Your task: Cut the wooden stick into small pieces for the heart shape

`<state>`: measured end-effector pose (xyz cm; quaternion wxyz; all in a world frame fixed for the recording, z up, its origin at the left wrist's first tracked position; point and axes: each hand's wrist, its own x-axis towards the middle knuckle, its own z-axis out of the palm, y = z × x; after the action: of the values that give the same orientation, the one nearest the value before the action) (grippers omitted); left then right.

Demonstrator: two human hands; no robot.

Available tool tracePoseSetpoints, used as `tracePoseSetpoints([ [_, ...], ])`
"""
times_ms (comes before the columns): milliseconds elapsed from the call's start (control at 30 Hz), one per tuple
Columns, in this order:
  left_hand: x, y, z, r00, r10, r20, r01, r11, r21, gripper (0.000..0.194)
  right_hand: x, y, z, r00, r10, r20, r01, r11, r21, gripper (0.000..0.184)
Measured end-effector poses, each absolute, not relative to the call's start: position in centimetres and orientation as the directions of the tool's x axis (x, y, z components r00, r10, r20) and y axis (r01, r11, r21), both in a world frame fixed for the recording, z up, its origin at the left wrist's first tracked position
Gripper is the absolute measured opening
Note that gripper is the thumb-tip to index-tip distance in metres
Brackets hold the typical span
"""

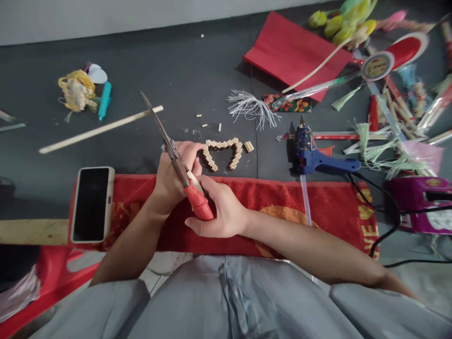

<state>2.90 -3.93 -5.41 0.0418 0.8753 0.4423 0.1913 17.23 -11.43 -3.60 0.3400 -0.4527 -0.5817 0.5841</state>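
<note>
My right hand [226, 207] is closed around the red-wrapped handle of a pair of shears [180, 167]. Their dark metal blades point up and to the left, passing in front of my left hand [176, 172]. The fingers of that hand are curled, and what they hold, if anything, is hidden. Just beyond its fingertips lies an open, heart-like outline of small pale pieces [223, 142]. A small bundle of short pale sticks [249, 147] sits to its right, with several tiny cut pieces [219, 127] above. Partly behind the blades is a long pale stick [88, 134].
A red towel [282, 197] lines the table's front edge, with a phone [92, 205] on its left. To the right are a blue glue gun [310, 157], white threads [254, 108], red paper [293, 54] and craft clutter. Yellow yarn [76, 89] lies at the upper left.
</note>
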Motion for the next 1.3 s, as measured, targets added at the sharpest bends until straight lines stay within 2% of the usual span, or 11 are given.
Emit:
tracePoseSetpoints([
  [267,2.73,-3.87,-5.59,0.554,0.793,0.255,0.758,-0.607,0.240,0.035,17.01,-11.67,-3.97,-0.361,0.929,-0.081,0.091,-0.052,-0.994,0.042],
  [533,2.74,-3.77,-5.72,0.560,0.791,0.249,0.761,-0.609,0.225,0.037,17.10,-11.62,-4.04,-0.373,0.924,-0.083,0.119,-0.041,-0.992,0.043],
  [800,2.62,-3.33,-5.99,0.566,0.804,0.182,0.775,-0.594,0.215,0.038,17.05,-11.66,-4.27,-0.372,0.927,-0.051,0.128,-0.004,-0.992,0.046],
  [1300,2.84,-3.80,-5.63,0.555,0.794,0.246,0.764,-0.604,0.227,0.032,17.06,-11.52,-4.16,-0.383,0.920,-0.079,0.115,-0.037,-0.993,0.042],
])
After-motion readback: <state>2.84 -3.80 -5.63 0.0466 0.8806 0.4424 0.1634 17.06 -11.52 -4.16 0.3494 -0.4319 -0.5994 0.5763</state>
